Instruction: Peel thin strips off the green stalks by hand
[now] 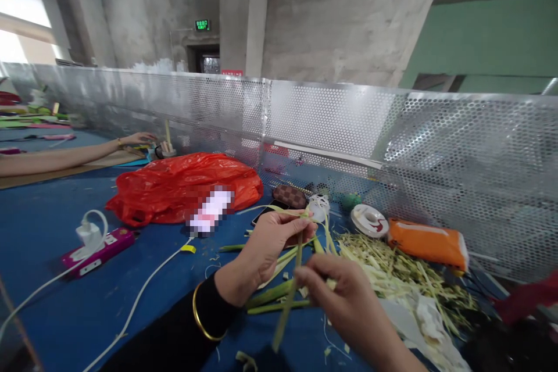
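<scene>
Currently the left hand [274, 242] pinches a green strip [286, 311] that trails toward six o'clock; the right hand [344, 285] is curled just beside it, lower down, though whether it grips I cannot tell. From the hands, a red plastic bag [174, 186] lies on the table [52, 203] at ten o'clock, shredded pieces [387, 261] at three.

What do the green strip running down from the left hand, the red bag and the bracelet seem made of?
Green strip: probably plant leaf or stem, matte, judging by its flat, pale green look. Red bag: thin plastic, glossy, its crinkles catching the light. Bracelet: likely metal, gold-coloured and polished, with bright highlights along its curve.
</scene>
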### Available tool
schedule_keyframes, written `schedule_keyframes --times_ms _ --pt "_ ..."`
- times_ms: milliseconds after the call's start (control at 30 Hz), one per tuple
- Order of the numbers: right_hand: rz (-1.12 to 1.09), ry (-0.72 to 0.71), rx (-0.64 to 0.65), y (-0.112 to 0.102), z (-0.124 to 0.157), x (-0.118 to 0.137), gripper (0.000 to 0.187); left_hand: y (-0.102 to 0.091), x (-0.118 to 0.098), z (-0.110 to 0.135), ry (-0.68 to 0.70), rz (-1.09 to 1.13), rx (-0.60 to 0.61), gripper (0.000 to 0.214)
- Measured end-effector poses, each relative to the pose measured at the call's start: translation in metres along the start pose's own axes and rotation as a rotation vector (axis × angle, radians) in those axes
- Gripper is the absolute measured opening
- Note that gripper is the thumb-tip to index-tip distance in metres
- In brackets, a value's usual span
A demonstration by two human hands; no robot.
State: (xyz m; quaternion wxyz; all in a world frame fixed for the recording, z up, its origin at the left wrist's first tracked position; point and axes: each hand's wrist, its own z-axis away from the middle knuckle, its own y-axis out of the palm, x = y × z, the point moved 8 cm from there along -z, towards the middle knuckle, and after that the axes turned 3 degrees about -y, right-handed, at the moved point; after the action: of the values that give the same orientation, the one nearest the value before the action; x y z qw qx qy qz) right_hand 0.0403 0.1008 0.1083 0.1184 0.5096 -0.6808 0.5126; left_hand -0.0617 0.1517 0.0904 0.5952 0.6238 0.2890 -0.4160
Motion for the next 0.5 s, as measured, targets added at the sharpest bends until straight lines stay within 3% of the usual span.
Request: schedule_keyframes --times_ms 67,133,300,500 --pt "0.169 -0.076 -0.306 -0.032 0.002 0.003 0.023 0.001 0.001 0.0 -0.002 -0.037 0.026 0.024" --pt "0.262 -0.103 -0.454 -0.049 0.003 0.001 0.019 0.004 0.003 0.0 -0.014 -0.045 0.067 0.026" --pt "0.032 0.037 -0.215 -0.028 -0.011 -0.025 0.023 0.009 0.012 0.001 -0.035 -0.047 0.144 0.026" --pt "0.194 -0.001 -0.231 -0.025 -0.007 -0.02 0.026 0.001 0.014 -0.005 0.073 -0.158 0.028 0.022"
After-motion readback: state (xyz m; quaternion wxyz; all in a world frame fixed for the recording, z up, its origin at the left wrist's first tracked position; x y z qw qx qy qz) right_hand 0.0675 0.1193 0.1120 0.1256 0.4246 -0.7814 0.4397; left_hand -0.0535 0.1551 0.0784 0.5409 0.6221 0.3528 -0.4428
